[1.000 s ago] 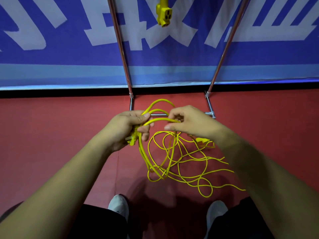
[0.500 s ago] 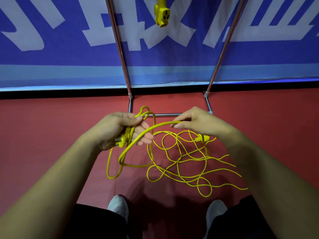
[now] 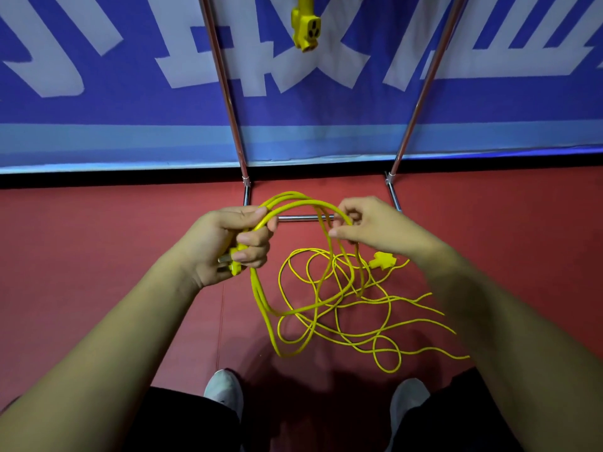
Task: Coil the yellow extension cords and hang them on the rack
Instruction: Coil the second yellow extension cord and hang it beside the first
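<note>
Yellow cord loops between left hand and right hand.

Rack top, cord of hanging socket cut off (upper edge).

Blue banner wall over red floor, dim indoor light.
Wall is blue with big white characters, a pale-blue band along its lower edge, then a black strip where it meets the floor. Floor matte red, one thin seam running toward the camera, dark shadow patch at bottom centre.
</note>
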`<state>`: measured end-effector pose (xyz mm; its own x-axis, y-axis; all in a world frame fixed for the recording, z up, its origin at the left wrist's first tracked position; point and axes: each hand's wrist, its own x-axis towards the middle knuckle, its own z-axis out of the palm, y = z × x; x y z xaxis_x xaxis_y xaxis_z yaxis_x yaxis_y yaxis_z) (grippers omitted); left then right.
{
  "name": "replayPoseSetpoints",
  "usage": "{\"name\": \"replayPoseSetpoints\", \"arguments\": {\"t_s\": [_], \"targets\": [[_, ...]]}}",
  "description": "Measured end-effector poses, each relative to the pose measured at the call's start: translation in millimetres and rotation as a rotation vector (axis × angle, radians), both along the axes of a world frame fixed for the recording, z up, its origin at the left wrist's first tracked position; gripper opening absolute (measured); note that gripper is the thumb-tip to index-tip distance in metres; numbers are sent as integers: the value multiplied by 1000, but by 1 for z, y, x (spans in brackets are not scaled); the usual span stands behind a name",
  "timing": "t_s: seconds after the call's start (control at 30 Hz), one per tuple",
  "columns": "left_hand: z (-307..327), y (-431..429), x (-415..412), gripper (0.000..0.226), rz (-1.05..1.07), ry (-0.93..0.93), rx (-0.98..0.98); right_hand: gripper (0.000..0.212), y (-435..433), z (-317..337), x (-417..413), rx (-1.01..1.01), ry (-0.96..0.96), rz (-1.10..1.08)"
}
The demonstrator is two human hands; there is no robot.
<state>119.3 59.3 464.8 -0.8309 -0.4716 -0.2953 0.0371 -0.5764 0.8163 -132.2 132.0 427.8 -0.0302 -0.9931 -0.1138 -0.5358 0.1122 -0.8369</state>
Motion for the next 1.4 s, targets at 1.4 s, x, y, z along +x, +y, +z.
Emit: {"name": "replayPoseSetpoints", "arguments": {"t_s": [1.4], "targets": [[-10,5,-1,32,-133,-149,-154,52,6,6,0,-69,144,-62]]}}
